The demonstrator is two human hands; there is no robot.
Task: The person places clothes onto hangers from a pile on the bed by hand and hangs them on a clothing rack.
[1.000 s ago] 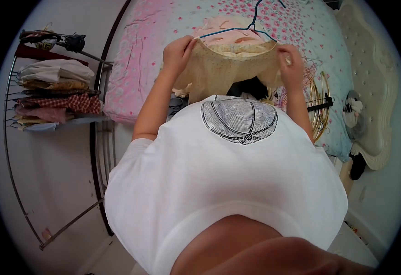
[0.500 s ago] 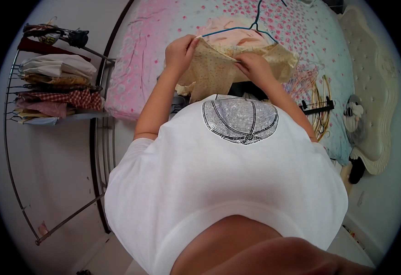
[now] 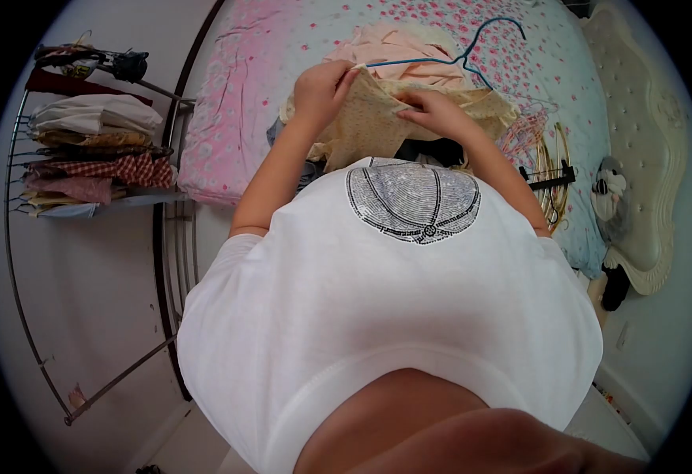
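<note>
A pale yellow patterned garment (image 3: 365,118) hangs partly on a blue clothes hanger (image 3: 417,61) above the bed. My left hand (image 3: 322,91) is closed on the garment's upper left corner, close to the hanger's left end. Fingers of my right hand (image 3: 433,112) pinch the garment's edge near its middle. The hanger's hook tilts up to the right, and its right arm runs down toward the cloth. Behind the hanger lies a peach-pink cloth (image 3: 409,43). Dark clothing (image 3: 433,150) shows below the garment, partly hidden by my shirt.
The bed (image 3: 239,103) has a pink and pale blue floral cover. Several hangers (image 3: 555,189), gold and pink, lie on its right side. A tufted headboard (image 3: 646,134) stands at the right. On the left, a metal rack (image 3: 15,261) carries several hung clothes (image 3: 97,114).
The hanger has tilted, its hook swinging to the right and down. My left hand has shifted slightly right with the garment corner; the right hand still pinches the cloth.
</note>
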